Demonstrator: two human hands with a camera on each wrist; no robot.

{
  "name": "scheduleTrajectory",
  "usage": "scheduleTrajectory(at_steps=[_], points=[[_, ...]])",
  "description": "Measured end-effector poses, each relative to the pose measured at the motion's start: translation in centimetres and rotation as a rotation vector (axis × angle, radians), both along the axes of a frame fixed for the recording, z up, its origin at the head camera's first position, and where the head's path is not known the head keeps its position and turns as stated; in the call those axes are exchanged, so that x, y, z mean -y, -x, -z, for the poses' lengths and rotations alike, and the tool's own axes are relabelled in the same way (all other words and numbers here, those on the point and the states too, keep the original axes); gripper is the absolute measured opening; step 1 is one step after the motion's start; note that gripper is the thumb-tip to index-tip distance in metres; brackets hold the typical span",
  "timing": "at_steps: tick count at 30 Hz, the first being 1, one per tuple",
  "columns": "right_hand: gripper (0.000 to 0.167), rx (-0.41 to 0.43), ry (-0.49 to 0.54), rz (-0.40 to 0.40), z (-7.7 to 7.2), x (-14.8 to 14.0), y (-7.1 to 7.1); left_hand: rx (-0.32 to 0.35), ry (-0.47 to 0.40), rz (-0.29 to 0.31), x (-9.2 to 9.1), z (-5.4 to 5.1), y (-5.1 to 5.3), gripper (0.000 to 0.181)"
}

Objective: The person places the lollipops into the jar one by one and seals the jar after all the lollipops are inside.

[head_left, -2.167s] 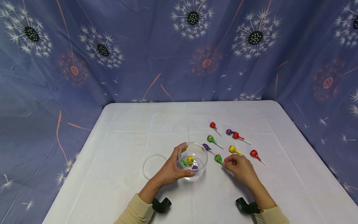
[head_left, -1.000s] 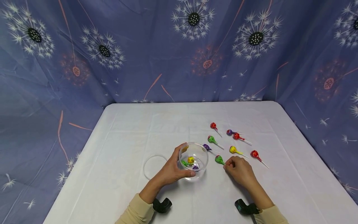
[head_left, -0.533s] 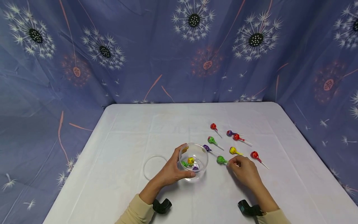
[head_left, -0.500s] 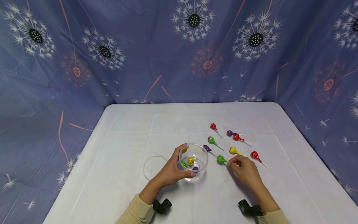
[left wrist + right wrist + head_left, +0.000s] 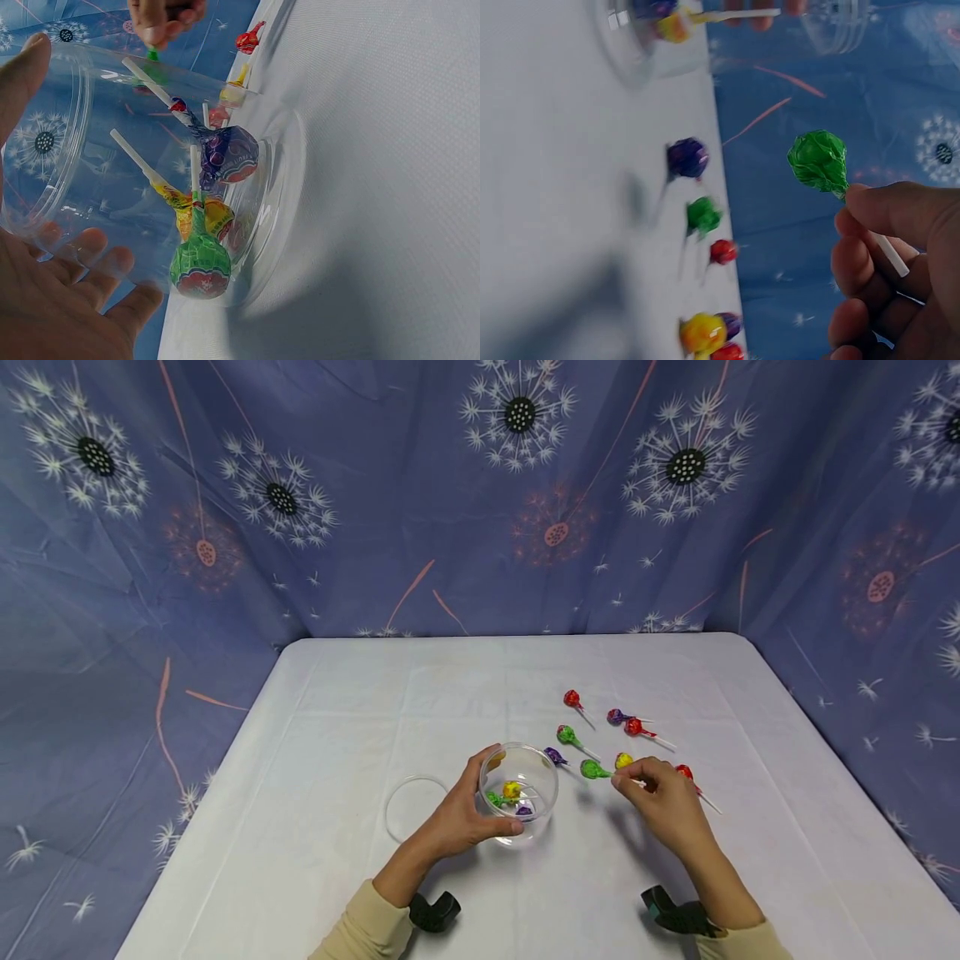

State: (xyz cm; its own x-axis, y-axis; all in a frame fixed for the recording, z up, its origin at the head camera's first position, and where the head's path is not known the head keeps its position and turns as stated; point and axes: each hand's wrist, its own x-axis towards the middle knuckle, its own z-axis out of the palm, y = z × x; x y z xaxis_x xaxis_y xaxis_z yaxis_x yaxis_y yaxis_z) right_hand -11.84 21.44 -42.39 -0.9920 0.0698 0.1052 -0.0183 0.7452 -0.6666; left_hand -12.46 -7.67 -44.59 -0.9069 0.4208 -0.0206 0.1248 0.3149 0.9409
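One clear tub (image 5: 537, 770) is gripped by the left hand (image 5: 468, 818); the right hand (image 5: 666, 806) pinches a green lollipop (image 5: 817, 162).

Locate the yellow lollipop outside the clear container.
In the head view, the yellow lollipop lies on the table right of centre, just beyond the right hand, which partly hides it, and right of the green lollipop that hand pinches.
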Motion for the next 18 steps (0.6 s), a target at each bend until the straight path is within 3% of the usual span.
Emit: scheduleTrajectory(at_steps=[9, 18], points=[[0.015, -0.115, 0.041, -0.014, -1.9, 1.2, 0.0, 0.005, -0.008, 0.003, 0.0, -0.1, -0.1, 0.099], [0.015, -0.132, 0.091, -0.067, -3.5, 2.5, 0.2, 0.006, -0.021, 0.004, 0.0, -0.1, 0.0, 0.099]])
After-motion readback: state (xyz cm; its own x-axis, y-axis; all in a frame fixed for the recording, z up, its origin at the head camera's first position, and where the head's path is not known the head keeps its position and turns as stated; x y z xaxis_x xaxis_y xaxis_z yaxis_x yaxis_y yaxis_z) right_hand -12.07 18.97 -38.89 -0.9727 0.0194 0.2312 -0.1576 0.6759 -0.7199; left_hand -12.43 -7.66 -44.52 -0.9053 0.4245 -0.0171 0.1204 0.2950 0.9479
